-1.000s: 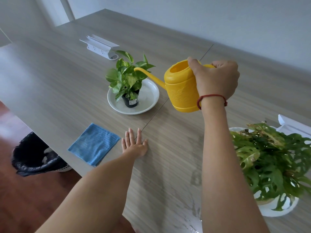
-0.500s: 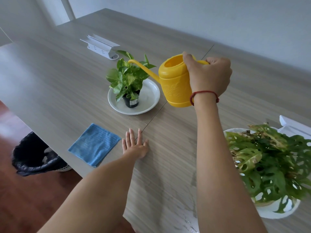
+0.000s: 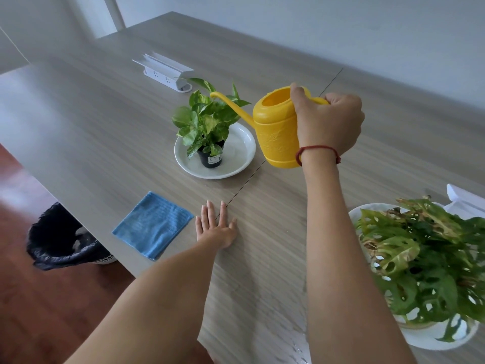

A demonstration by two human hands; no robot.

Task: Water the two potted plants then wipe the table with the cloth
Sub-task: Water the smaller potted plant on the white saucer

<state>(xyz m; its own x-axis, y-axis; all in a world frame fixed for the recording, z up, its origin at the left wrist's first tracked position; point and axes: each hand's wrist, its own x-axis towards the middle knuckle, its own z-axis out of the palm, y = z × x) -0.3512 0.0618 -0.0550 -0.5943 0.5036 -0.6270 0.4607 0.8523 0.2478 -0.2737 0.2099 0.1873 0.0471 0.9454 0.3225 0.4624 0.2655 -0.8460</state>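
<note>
Two plants on this table, and the yellow watering can hangs in the air between them, nearer the far one. Right hand is wrapped tight round the handle at the back of the can, fingers curled fully closed, thumb hooked over the rim of the open top. A red string bracelet circles that wrist. The can sits close to level and its long thin spout reaches left, its tip up over the leaves of the small potted plant. No stream of water can be made out at the tip.

That small plant stands in a black pot on a white saucer, the can's body just beside the saucer's right edge. Left hand lies flat, palm down on the grey wood table, fingers straight and only slightly spread, holding nothing, fingertips at the seam between the tabletop panels. Just beside it on the left lies the blue cloth, folded square near the table's front edge, apart from the hand.

Over at right, close to the camera, the large potted plant with holed leaves sits in a white pot. Water drops glisten on the tabletop at the near edge. A white socket box sits farther back, and a black-lined bin stands on the floor to the left.
</note>
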